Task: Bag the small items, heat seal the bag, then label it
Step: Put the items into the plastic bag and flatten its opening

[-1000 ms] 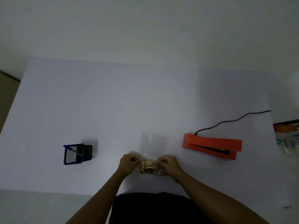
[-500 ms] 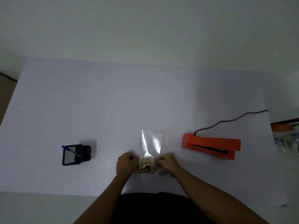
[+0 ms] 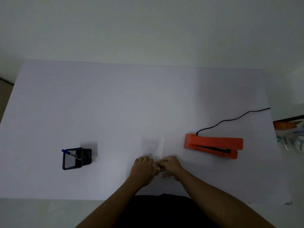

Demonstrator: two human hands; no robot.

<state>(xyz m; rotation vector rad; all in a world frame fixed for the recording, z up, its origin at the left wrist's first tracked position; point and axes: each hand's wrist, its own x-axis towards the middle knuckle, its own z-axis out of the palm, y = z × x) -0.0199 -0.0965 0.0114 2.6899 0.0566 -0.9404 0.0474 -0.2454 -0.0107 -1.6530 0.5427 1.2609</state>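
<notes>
item 1, nearest: my left hand (image 3: 142, 169) and right hand (image 3: 170, 165), touching at the near middle of the bench (image 3: 115, 104). the fingers of both are curled down, gripping the near end of the bag. small items: hidden, judged to be under my hands.
item 2: clear bag (image 3: 153, 145), flat, long axis running straight away from me; mouth too faint to tell.
item 3, right, well apart: orange heat sealer (image 3: 213, 144), long axis crosswise, cord (image 3: 230, 120) trailing far-right. it is nearer my right hand, so the bag must travel rightward, probably turned.
item 4, left: mesh pen holder (image 3: 72, 159) with blue pen (image 3: 69, 153).
</notes>
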